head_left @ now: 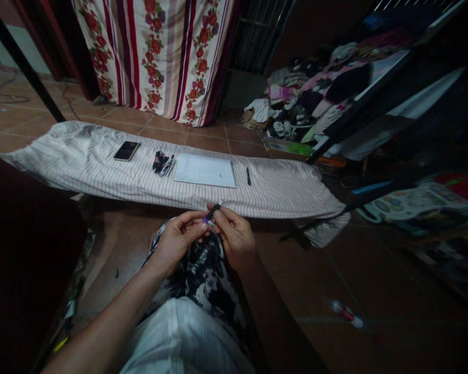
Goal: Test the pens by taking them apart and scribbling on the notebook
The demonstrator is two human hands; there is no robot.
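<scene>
Both hands meet above my lap around one pen (213,212), dark with a purple section and a pale tip pointing up and right. My left hand (181,234) pinches its lower, purple end. Toward the tip, the fingers of my right hand (234,232) close on the dark barrel. Just beyond the hands, a spiral notebook (205,170) lies on a striped cloth (148,182). To its left is a bunch of pens and markers (164,164). A single black pen (248,176) rests to the notebook's right.
A phone (127,151) lies on the cloth at the left. Behind hangs a floral curtain (152,57). Heaped clothes (315,93) fill the back right, near a dark slanting bar (347,122). A bottle-like object (347,314) lies on the tiled floor at right.
</scene>
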